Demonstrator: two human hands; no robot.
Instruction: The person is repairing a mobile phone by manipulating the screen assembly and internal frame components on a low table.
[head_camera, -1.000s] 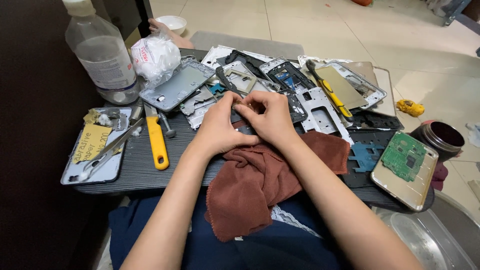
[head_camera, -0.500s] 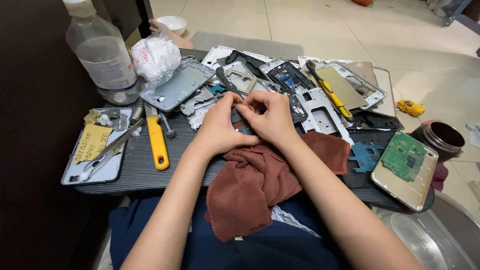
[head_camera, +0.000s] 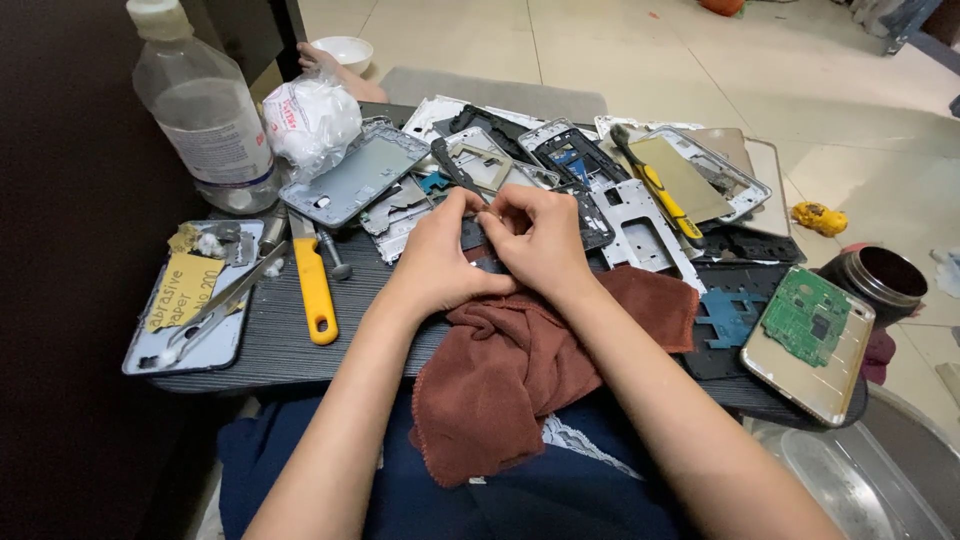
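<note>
At the far left of my dark table (head_camera: 270, 345) lies a phone back panel (head_camera: 185, 300) with a yellow slip of paper and tweezers (head_camera: 225, 305) across it, and behind it stands a clear plastic bottle (head_camera: 205, 105). Just right of the panel lies a yellow-handled tool (head_camera: 315, 290), and beyond it a crumpled white plastic bag (head_camera: 310, 120) and a grey phone frame (head_camera: 355, 178). My left hand (head_camera: 440, 255) comes next, fingers curled tight, thumb and forefinger pinched on a small dark phone part (head_camera: 478, 240) that sits at the table's middle, mostly hidden between my hands. My right hand (head_camera: 540, 245) presses against the left, its fingertips nipped onto the same part from the other side. Both wrists rest on a brown cloth (head_camera: 510, 370) that drapes off the table edge onto my lap. Further right lie a silver phone frame (head_camera: 645, 230), a yellow-handled screwdriver (head_camera: 655, 185), a blue plastic piece (head_camera: 730, 315), and a gold phone back carrying a green circuit board (head_camera: 810, 318). A dark round tin (head_camera: 885, 280) stands off the table's right end.
</note>
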